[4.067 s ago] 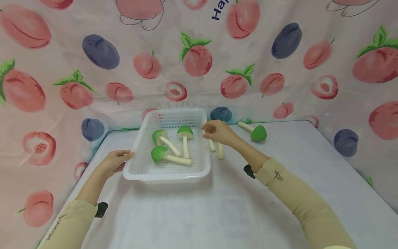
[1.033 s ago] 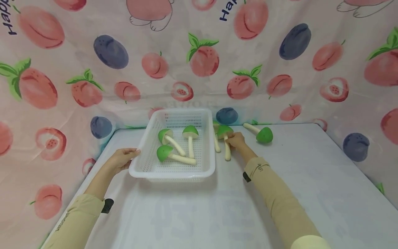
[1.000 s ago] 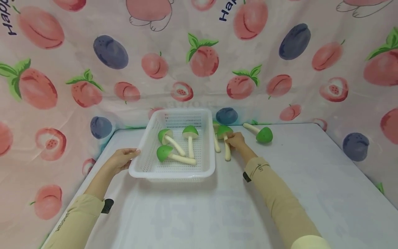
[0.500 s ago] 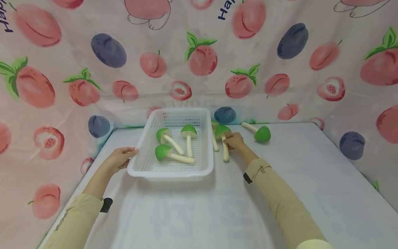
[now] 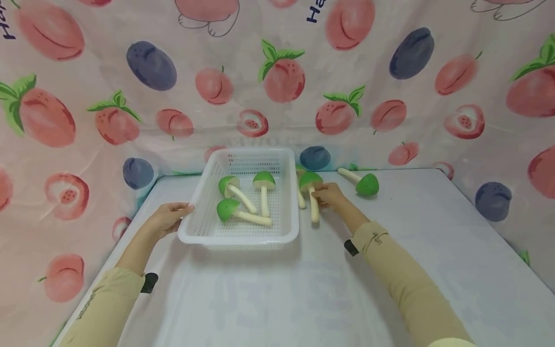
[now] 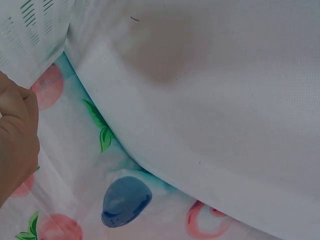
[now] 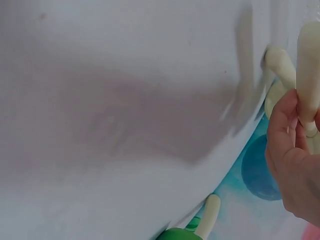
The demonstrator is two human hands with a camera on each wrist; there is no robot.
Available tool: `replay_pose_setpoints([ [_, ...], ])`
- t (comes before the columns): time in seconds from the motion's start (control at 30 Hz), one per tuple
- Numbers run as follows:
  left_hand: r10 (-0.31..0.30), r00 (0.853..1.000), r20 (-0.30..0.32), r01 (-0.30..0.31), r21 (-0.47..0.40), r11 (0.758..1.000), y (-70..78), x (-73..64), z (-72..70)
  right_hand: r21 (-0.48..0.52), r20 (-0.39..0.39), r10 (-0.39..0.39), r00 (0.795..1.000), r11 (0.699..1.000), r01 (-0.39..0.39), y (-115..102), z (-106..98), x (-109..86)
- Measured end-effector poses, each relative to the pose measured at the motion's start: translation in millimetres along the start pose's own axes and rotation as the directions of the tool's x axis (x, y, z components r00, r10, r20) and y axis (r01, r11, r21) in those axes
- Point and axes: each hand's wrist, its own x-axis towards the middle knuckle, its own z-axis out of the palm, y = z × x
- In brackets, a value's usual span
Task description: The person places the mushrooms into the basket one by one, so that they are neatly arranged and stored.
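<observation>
A white perforated plastic basket (image 5: 238, 239) stands on the table, with three green-capped toy mushrooms (image 5: 253, 219) lying in it. My left hand (image 5: 165, 219) grips its left rim, thumb on top; the left wrist view shows that hand (image 6: 17, 135) at the edge, beside the basket wall (image 6: 35, 30). Right of the basket, my right hand (image 5: 331, 196) pinches the pale stem of another mushroom (image 5: 314, 208), cap away from me. In the right wrist view the fingers (image 7: 284, 117) and thumb hold that stem (image 7: 309, 65). A further mushroom (image 5: 301, 197) lies between it and the basket, partly hidden.
Farther right, a single mushroom (image 5: 366, 185) lies on its side near the table's back edge. Behind the white table (image 5: 260, 299) hangs a pink fruit-print cloth (image 5: 282, 111), close to the basket's far side.
About four seconds ago my right hand was over the basket's right rim with no mushroom in it; it has since moved right and taken a stem. Over the last second little differs.
</observation>
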Motion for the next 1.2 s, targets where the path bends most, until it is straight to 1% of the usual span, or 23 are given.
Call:
replay_pose_setpoints([
  [0.03, 0.003, 1.000, 0.002, -0.003, -0.002, 1.000, 0.2, 0.5, -0.3, 0.045, 0.026, -0.044, 0.999, 0.998, 0.043, 9, -3, 12.3],
  [0.13, 0.005, 1.000, 0.009, -0.005, -0.004, 1.000, 0.3, 1.0, -1.2, 0.077, 0.045, -0.065, 0.997, 0.995, 0.062, 7, -5, 13.5],
  [0.23, -0.004, 1.000, 0.013, 0.004, -0.003, 1.000, 0.0, 1.1, -1.0, 0.054, 0.048, -0.079, 0.996, 0.996, 0.076, 0, -5, 3.9],
  [0.27, -0.006, 1.000, 0.016, 0.006, -0.003, 1.000, -0.2, 1.2, -0.8, 0.005, 0.025, -0.046, 0.999, 0.999, 0.046, -12, -3, -11.6],
  [0.33, -0.007, 1.000, 0.019, 0.007, 0.004, 1.000, -0.1, 1.2, -0.3, -0.031, 0.034, -0.071, 0.997, 0.997, 0.072, -17, -5, -18.7],
  [0.43, -0.004, 1.000, 0.016, 0.004, 0.030, 1.000, 1.1, 0.6, -0.7, -0.073, 0.045, -0.079, 0.996, 0.994, 0.082, -27, -8, -27.3],
  [0.57, -0.009, 1.000, 0.013, 0.008, 0.052, 0.999, 3.4, -1.2, -1.8, -0.108, 0.056, -0.087, 0.995, 0.990, 0.093, -35, -11, -31.3],
  [0.77, -0.018, 0.999, 0.043, 0.017, 0.021, 1.000, 3.8, -3.9, -2.8, -0.125, 0.045, -0.097, 0.994, 0.987, 0.102, -41, -12, -33.9],
  [0.97, -0.012, 0.997, 0.072, 0.011, 0.019, 1.000, 3.9, -3.8, -1.9, -0.123, 0.037, -0.110, 0.993, 0.986, 0.114, -51, -13, -36.7],
  [1.2, 0.000, 0.996, 0.085, 0.001, -0.015, 1.000, 3.0, -3.8, -2.9, -0.149, 0.034, -0.159, 0.987, 0.975, 0.163, -66, -12, -39.3],
])
